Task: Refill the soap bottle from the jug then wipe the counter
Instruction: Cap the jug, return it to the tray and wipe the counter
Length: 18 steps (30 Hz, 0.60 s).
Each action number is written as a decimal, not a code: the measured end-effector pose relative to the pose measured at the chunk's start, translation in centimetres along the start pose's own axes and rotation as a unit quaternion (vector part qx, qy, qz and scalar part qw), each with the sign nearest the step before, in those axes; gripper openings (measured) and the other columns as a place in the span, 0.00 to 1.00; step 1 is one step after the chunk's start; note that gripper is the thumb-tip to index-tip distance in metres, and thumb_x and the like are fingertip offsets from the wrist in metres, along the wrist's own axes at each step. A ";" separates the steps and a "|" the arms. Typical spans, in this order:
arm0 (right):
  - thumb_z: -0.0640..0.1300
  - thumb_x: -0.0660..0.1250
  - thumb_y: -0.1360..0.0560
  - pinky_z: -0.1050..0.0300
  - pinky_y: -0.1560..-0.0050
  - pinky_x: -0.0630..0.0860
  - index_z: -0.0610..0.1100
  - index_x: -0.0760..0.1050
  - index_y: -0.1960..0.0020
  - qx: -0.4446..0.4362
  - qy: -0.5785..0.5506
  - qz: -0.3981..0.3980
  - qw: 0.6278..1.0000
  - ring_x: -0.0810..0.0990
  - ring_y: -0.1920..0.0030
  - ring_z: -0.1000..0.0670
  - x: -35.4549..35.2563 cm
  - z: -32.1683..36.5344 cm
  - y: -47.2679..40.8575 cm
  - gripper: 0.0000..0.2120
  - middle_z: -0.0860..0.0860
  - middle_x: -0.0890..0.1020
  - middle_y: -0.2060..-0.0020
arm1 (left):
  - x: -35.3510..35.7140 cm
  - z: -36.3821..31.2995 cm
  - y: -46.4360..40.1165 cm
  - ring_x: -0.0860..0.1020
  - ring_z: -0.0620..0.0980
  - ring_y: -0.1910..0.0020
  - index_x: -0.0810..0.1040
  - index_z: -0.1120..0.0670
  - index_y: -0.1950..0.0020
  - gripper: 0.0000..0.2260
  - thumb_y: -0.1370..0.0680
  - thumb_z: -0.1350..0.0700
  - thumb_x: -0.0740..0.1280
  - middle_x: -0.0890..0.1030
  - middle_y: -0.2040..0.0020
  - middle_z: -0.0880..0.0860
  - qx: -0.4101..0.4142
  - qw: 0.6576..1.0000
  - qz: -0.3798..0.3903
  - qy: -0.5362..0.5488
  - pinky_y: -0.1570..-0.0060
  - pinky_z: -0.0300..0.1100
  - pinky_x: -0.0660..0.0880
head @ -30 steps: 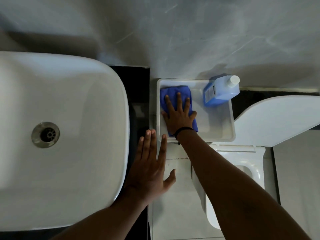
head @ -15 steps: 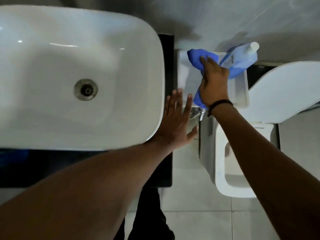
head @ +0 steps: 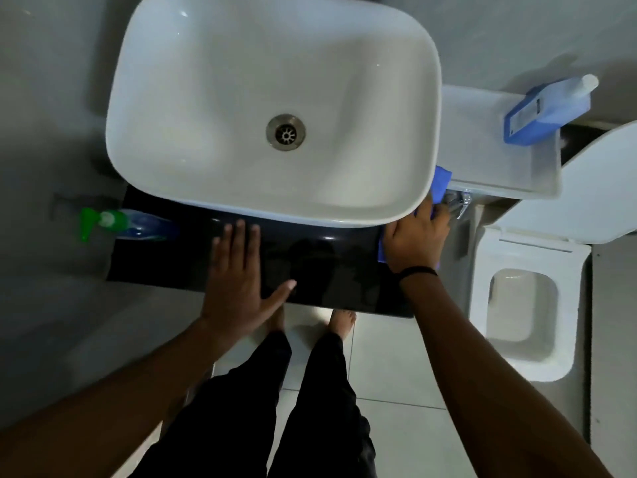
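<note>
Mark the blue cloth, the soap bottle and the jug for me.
blue cloth point(head: 441, 181): head view, the end sticking out past the fingers.
soap bottle point(head: 144, 227): head view, the blue body, lying on the counter's left end.
jug point(head: 537, 115): head view, the blue side by its label.

bench point(head: 310, 270): black, glossy, carrying white basin point(head: 241, 81) | soap bottle point(head: 138, 225) lying at left end | blue cloth point(head: 439, 181) lying at right end | left hand point(head: 238, 281) resting flat on front
</note>
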State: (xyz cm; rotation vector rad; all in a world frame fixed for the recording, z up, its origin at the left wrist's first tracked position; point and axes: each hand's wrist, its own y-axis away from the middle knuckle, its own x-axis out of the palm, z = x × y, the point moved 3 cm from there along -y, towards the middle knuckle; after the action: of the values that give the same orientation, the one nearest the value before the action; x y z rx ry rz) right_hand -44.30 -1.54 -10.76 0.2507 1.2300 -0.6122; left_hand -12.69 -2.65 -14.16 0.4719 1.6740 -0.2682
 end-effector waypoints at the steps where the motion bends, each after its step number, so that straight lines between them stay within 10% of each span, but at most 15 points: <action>1: 0.47 0.62 0.20 0.44 0.47 0.74 0.47 0.76 0.34 0.002 0.049 0.010 0.999 0.76 0.48 0.33 0.0 0.2 1.3 0.15 0.41 0.74 0.28 | -0.1 1.4 0.1 0.48 0.61 0.13 0.47 0.58 0.13 0.51 0.23 0.23 0.54 0.50 0.13 0.61 0.000 1.000 0.005 -0.012 0.16 0.63 0.47; 6: 0.56 0.55 0.17 0.42 0.34 0.65 0.59 0.58 0.21 0.102 0.080 0.069 0.989 0.67 0.32 0.37 1.1 2.3 10.2 0.25 0.52 0.59 0.20 | -0.1 2.5 0.4 0.47 0.60 0.13 0.47 0.60 0.13 0.54 0.24 0.21 0.51 0.49 0.13 0.62 0.012 0.999 0.017 -0.028 0.17 0.64 0.49; 14: 0.64 0.49 0.18 0.37 0.21 0.50 0.58 0.52 0.19 -0.164 0.111 0.126 0.972 0.47 0.18 0.41 2.6 1.3 11.9 0.30 0.51 0.51 0.18 | 0.0 2.8 1.5 0.47 0.59 0.13 0.45 0.59 0.13 0.54 0.25 0.21 0.52 0.48 0.13 0.61 -0.037 0.999 0.008 -0.017 0.16 0.63 0.49; 18: 0.62 0.49 0.18 0.37 0.23 0.55 0.59 0.52 0.19 0.012 0.078 0.069 0.994 0.52 0.19 0.41 3.0 2.2 11.3 0.28 0.50 0.52 0.18 | 0.9 3.0 1.9 0.46 0.60 0.13 0.44 0.57 0.13 0.55 0.25 0.19 0.49 0.47 0.13 0.60 -0.052 0.998 0.002 -0.027 0.16 0.63 0.48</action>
State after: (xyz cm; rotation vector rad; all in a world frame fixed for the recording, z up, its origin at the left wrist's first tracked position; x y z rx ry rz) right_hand -35.60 5.68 -14.42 0.4076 1.3436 -0.4945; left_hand -9.24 -2.16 -15.37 0.3864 1.6266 -0.1887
